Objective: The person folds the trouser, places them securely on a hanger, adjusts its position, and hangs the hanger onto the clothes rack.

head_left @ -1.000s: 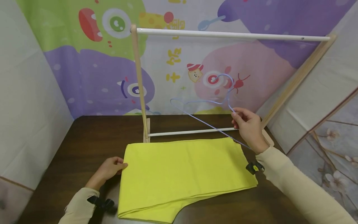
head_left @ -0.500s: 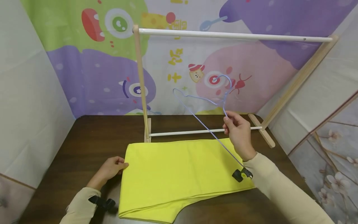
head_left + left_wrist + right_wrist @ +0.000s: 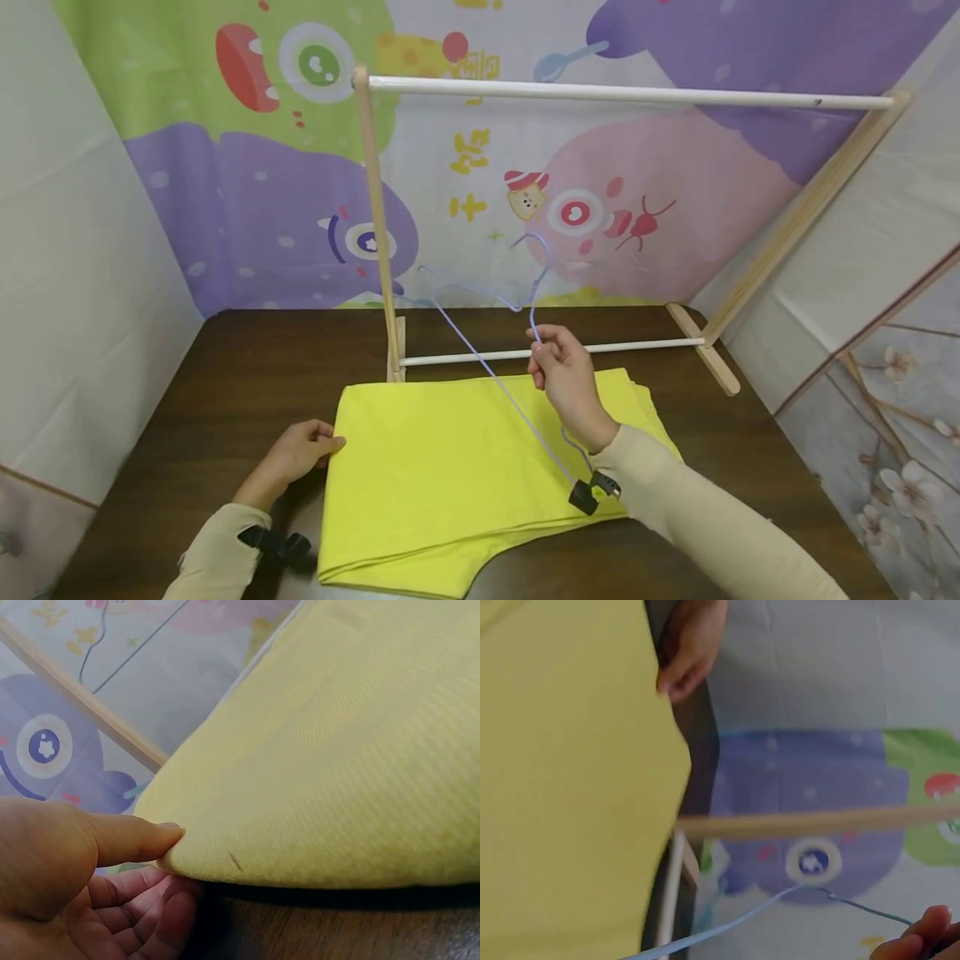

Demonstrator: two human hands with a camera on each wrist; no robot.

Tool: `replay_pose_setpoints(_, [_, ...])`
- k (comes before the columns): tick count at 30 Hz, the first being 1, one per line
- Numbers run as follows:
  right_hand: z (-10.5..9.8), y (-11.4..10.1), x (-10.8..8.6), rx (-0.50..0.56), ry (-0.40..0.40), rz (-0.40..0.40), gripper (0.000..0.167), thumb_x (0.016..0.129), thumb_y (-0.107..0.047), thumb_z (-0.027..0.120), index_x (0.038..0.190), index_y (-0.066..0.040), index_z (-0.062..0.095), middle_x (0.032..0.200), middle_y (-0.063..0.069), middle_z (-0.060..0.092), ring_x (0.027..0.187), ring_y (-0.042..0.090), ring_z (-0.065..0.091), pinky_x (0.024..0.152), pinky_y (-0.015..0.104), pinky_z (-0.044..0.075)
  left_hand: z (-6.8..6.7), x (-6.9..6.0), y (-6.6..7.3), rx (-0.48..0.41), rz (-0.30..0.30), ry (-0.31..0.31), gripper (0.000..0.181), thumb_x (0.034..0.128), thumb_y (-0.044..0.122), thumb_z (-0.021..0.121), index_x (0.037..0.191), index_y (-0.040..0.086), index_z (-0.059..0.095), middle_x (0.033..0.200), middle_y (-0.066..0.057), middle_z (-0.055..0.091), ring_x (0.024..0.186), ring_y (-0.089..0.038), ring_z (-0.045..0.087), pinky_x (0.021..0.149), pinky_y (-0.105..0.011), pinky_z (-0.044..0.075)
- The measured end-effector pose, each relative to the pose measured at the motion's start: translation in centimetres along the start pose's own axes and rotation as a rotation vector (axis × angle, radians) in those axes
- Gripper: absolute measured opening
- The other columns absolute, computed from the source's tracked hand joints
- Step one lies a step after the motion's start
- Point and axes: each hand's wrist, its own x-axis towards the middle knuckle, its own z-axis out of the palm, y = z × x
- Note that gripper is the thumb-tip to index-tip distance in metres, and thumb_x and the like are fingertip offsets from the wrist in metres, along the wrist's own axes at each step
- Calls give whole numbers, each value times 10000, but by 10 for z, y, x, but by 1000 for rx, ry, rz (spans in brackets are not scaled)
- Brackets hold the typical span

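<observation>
Hanger [image 3: 501, 386] aslant above the folded yellow cloth [image 3: 450, 450], we see the right hand [image 3: 573, 387] pinching its wire with curled fingers, while the left hand [image 3: 294, 454] pinches the cloth's left edge, thumb above and fingers beneath. The cloth lies flat on the dark table [image 3: 247, 362], in front of the rack [image 3: 375, 192]. We judge the step in hand as joining hanger and cloth, and the next move seems to call for raising that edge to meet the frame, folds kept neat.
</observation>
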Motion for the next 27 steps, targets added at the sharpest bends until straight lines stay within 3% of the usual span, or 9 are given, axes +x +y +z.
replay_pose_setpoints(10, [45,25,-20,169,-20,114,181,1006,10,422,1157,30,521,687,0,484,568,87,431,537,186,383,1,1,-2,-2,-2,3,261,953,188,608,1033,-57,564,826,-57,558,725,-168,519,667,-277,465])
replay_pose_setpoints(20, [54,44,-25,329,6,209,145,1018,-7,373,1125,-19,469,680,-5,444,526,68,372,537,191,338,0,0,-3,0,7,10,271,956,195,610,1040,-58,564,842,-64,574,731,-169,526,667,-280,472])
replay_pose_setpoints(27, [62,65,-34,422,0,288,168,1022,-12,333,1170,18,407,711,2,432,544,68,365,553,195,344,2,1,-3,-7,6,22,262,950,179,620,1032,-63,565,813,-53,565,715,-165,522,661,-281,471])
